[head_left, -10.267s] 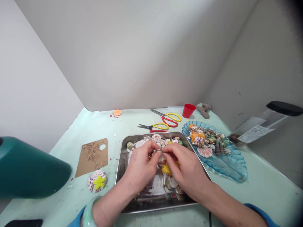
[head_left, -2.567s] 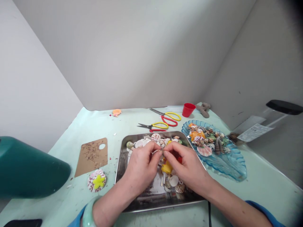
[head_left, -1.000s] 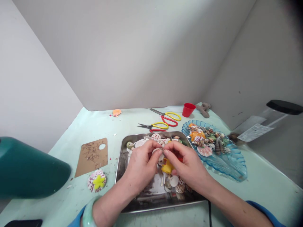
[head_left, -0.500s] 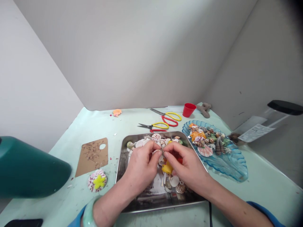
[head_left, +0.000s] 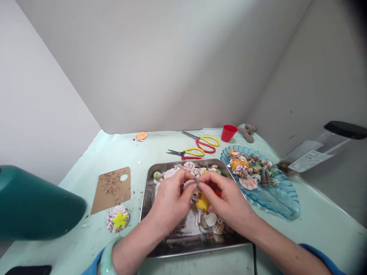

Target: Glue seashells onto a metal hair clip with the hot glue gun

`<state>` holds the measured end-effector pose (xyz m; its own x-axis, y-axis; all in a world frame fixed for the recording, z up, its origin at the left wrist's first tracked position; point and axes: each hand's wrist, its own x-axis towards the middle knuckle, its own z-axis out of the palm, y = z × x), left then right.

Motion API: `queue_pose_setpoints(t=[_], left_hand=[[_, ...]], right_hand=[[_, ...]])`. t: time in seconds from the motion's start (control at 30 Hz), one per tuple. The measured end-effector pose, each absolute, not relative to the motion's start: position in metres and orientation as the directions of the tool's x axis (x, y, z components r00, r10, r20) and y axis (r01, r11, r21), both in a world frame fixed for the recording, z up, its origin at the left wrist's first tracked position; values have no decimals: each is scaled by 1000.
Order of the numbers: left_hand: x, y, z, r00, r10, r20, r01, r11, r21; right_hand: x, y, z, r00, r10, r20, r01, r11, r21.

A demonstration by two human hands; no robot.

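Both hands meet over a steel tray (head_left: pixel 149 214) filled with several seashells. My left hand (head_left: pixel 170 200) pinches a small pale shell (head_left: pixel 189 184) between thumb and fingers. My right hand (head_left: pixel 228 202) is closed in a pinch against it, fingertips touching the same small piece at a thin metal bit (head_left: pixel 196 180). What the right fingers grip is too small to name. A yellow and red tool (head_left: pixel 204 201) lies in the tray under the hands.
A blue glass shell-shaped dish (head_left: pixel 283 202) of shells sits at the right. Two scissors (head_left: pixel 195 149) and a red cup (head_left: pixel 228 133) lie behind the tray. A brown card (head_left: pixel 111 190), a decorated shell (head_left: pixel 117 219) and a large green object (head_left: pixel 34 204) are at the left.
Both hands stay pinched together over the tray; the fingers shift only slightly. Since the oldest frame the right hand has moved a little toward the back.
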<state>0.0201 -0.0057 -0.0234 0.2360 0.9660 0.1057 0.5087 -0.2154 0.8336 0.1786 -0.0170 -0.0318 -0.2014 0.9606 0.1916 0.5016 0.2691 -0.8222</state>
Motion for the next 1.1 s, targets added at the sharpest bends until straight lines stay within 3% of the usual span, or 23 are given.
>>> queue_pose_setpoints(t=[0.5,1.1], left_hand=[[19,-8,-22,251,960,126,518,-243,820],[19,-7,-22,235,961,144,457,-239,856]], right_hand=[[179,-18,-28,-238,920,312,570,392,-722],[178,-18,-28,-217,923,318,549,385,-742]])
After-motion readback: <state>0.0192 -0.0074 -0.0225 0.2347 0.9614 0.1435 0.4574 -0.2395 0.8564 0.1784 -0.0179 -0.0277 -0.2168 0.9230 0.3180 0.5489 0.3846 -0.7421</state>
